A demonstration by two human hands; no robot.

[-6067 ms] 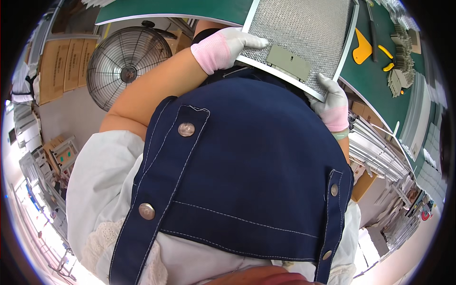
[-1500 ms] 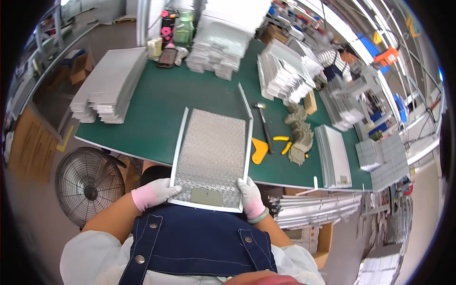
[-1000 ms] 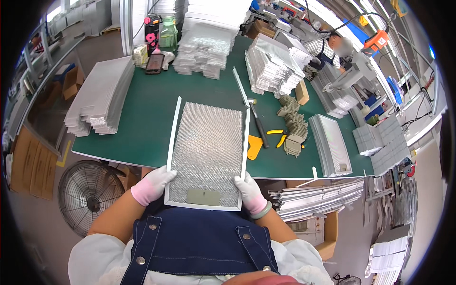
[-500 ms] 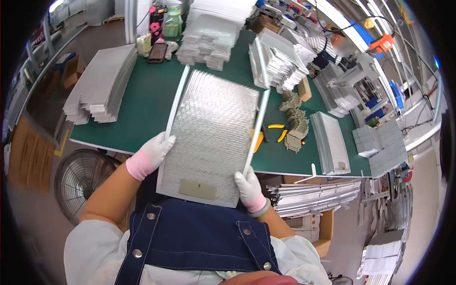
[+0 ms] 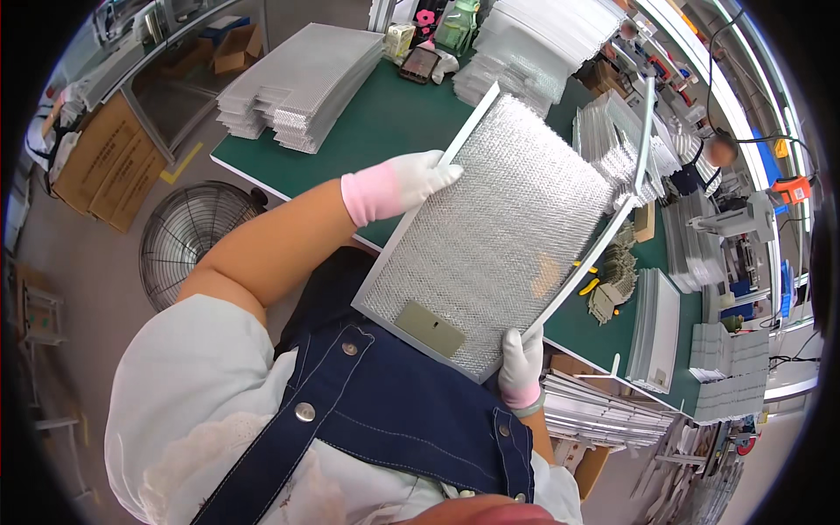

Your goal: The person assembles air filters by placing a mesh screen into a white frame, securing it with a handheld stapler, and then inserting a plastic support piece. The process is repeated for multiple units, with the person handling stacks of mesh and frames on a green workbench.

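Note:
A silvery mesh filter panel (image 5: 499, 201) is held tilted in front of my apron, above the table's front edge. Pale metal frame strip (image 5: 584, 278) runs along its sides and lower edge; the far edge shows bare mesh. At the far right corner the strip's loose end section (image 5: 645, 140) sticks out, bent away from the panel. A grey-green plate (image 5: 430, 327) with a small dark slot sits by the lower edge. My gloved left hand (image 5: 416, 181) grips the left side strip, and my gloved right hand (image 5: 521, 359) pinches the right side near the lower corner.
Mesh sheets (image 5: 302, 83) are stacked at the left of the green table (image 5: 367, 114), with more behind. To the right lie grey-green plates (image 5: 617, 276), yellow-handled pliers (image 5: 590, 286) and finished-looking panels (image 5: 656, 328). A floor fan (image 5: 197, 232) stands at left; a co-worker (image 5: 700, 162) is farther back.
My left hand has moved farther up the panel's left side. The right hand stays near the lower right corner. The whole view has swung, and the panel now leans more to the right.

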